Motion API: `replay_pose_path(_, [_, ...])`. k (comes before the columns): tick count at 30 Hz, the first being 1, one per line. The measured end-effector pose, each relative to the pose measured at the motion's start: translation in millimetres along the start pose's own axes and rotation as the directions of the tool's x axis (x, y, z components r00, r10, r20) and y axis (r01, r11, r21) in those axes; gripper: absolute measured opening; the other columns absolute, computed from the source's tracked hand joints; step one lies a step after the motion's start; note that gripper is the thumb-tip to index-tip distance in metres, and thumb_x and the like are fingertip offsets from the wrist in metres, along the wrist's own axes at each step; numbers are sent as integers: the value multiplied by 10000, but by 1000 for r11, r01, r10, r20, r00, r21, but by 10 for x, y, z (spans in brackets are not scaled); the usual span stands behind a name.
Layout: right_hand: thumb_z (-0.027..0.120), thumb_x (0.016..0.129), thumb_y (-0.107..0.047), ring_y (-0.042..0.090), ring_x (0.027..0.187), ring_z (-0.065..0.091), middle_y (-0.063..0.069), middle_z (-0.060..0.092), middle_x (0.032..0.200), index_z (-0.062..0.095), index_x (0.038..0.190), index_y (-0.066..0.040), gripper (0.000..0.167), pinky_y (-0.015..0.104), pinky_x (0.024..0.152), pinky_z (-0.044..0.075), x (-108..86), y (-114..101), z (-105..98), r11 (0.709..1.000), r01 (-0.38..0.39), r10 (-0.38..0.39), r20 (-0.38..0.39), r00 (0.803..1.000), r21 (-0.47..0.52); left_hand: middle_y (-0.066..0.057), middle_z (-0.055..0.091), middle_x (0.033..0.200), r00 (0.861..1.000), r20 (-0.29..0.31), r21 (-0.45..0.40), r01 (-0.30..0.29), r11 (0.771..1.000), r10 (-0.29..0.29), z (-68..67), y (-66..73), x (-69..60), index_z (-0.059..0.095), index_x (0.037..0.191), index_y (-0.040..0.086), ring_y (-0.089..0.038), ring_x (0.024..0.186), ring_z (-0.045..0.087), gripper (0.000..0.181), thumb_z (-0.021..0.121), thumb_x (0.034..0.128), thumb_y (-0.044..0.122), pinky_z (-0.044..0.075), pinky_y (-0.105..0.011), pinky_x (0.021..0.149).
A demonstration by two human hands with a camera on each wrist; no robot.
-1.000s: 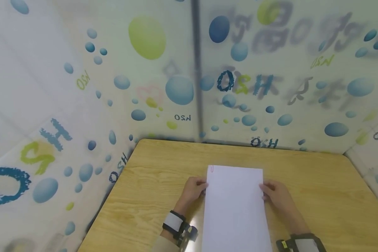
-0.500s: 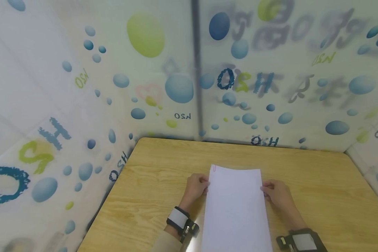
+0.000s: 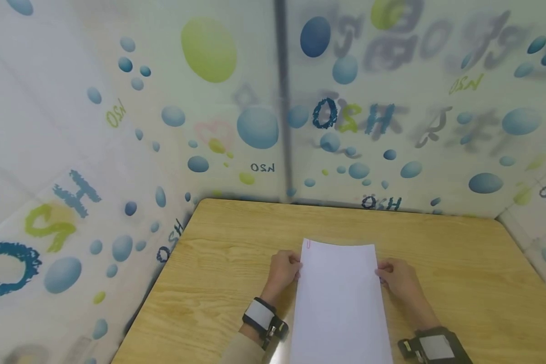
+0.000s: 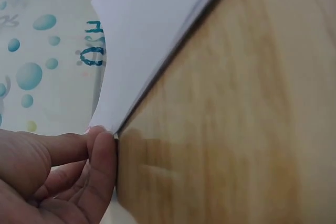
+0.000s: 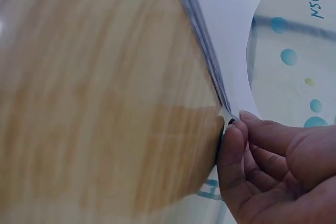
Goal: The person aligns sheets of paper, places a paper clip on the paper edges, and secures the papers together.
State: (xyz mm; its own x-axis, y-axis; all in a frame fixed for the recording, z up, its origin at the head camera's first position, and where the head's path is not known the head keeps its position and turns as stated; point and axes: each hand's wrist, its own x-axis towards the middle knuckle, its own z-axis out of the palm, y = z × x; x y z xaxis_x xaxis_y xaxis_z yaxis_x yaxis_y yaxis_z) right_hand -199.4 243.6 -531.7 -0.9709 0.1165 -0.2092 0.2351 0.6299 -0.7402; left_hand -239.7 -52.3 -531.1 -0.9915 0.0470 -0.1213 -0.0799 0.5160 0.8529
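White sheets of paper (image 3: 338,303) lie lengthwise in front of me, and the wrist views show layered edges. A small red paper clip (image 3: 308,244) is on the far left corner. My left hand (image 3: 283,270) pinches the left edge near the top, thumb against fingers, as the left wrist view confirms at the fingertips (image 4: 102,142). On the opposite edge, my right hand (image 3: 398,278) pinches the paper between thumb and fingers (image 5: 233,140). The far edge of the paper bows slightly between the hands. Its near end runs out of the head view.
A wooden table (image 3: 218,253) is under the paper and hands. Behind it and to the left stand pale walls (image 3: 236,65) printed with blue and green bubbles. Each wrist wears a strap with a small camera (image 3: 279,329).
Over the last second the paper's far edge has gone from nearly straight to bowed, and its upper left corner has shifted slightly right. Both hands keep their pinch, almost still since half a second ago.
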Motion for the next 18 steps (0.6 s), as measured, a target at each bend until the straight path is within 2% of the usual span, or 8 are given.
replay_pose_path(9, [588,947,-28,186,755,605,105,629,873,613,1052,76,150,321,637,515,30,23,20,1000,11,-11,8,1000,-16,-46,583,691,999,-5,5,41,999,-41,10,18,2,660,880,-11,-133,551,578,42,690,860,-33,485,-237,490])
replay_pose_path(18, [583,949,-22,191,743,594,100,620,858,609,1047,72,138,321,628,500,25,18,16,999,8,-8,7,1000,-32,-42,582,675,999,-33,25,41,999,-40,29,36,-3,657,856,3,-130,538,575,60,694,851,-45,479,-227,476])
